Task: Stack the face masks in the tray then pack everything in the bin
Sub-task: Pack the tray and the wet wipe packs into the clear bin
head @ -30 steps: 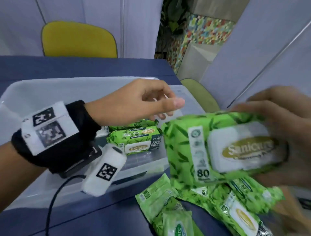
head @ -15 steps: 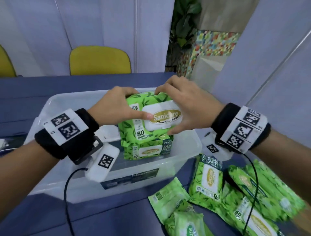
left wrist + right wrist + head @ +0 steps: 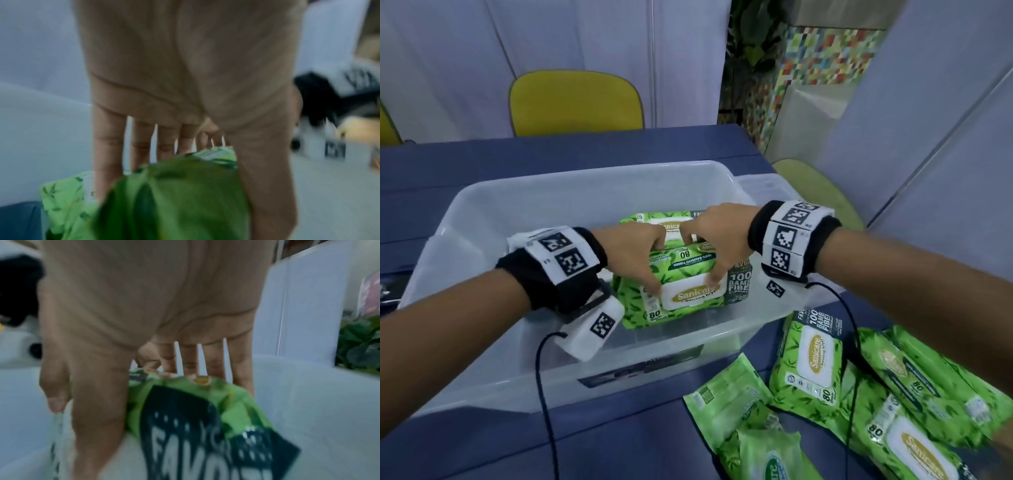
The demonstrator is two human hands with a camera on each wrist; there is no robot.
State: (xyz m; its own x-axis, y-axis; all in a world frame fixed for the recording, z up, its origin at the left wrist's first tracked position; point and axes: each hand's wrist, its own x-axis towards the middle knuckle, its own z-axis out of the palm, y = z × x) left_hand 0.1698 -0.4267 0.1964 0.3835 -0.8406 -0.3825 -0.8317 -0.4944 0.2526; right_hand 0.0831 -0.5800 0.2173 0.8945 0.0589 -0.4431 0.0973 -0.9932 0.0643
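Observation:
In the head view a clear plastic bin [image 3: 592, 178] stands on the blue table and holds green Sanicare wipes packs. My left hand [image 3: 643, 260] and right hand [image 3: 717, 246] are both down inside it and grip the top wipes pack [image 3: 688, 301]. Both thumbs rest on its white lid, and the fingers curl over its far edge. Another pack [image 3: 654, 219] lies behind it. The left wrist view shows my left hand [image 3: 185, 81] against the green pack [image 3: 174, 203]. The right wrist view shows my right hand [image 3: 144, 305] on the pack's dark printed end [image 3: 195, 410].
Several loose green packs lie on the table right of the bin, among them an upright-facing one [image 3: 811, 363], a large one [image 3: 914, 442] and a smaller pouch [image 3: 729, 401]. A yellow chair [image 3: 575, 102] stands beyond the table, a green chair [image 3: 815, 192] at its right end.
My right hand carried the pack in from the right, my left hand joined it over the bin, and both have lowered it onto the packs inside.

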